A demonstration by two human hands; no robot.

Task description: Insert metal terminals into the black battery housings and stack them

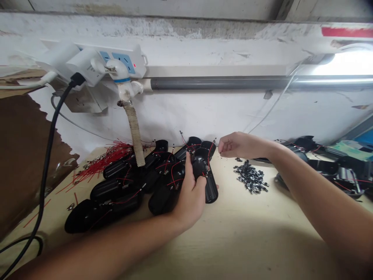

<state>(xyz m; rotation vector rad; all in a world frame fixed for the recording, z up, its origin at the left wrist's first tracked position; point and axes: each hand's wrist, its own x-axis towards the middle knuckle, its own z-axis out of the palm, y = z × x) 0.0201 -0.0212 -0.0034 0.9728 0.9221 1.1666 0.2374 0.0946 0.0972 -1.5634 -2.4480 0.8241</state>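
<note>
My left hand [190, 190] wraps around a black plastic housing [211, 190] with thin red wires on it, and the hand presses it against the heap. Several similar black housings [122, 190] lie piled to the left, trailing red wires. My right hand [240, 146] hangs above the far table edge, its fingertips pinched together close to the held housing. Whether those fingertips hold a small part is hidden. Below that hand lies a pile of small dark metal clips [250, 177].
A bundle of cut red wires [110, 155] lies behind the heap, under a braided hose [134, 132] from a white tap [124, 79]. A power strip [122, 58], black cable [48, 155] and grey pipe [221, 83] run along the wall. More wired parts [338, 167] lie at right.
</note>
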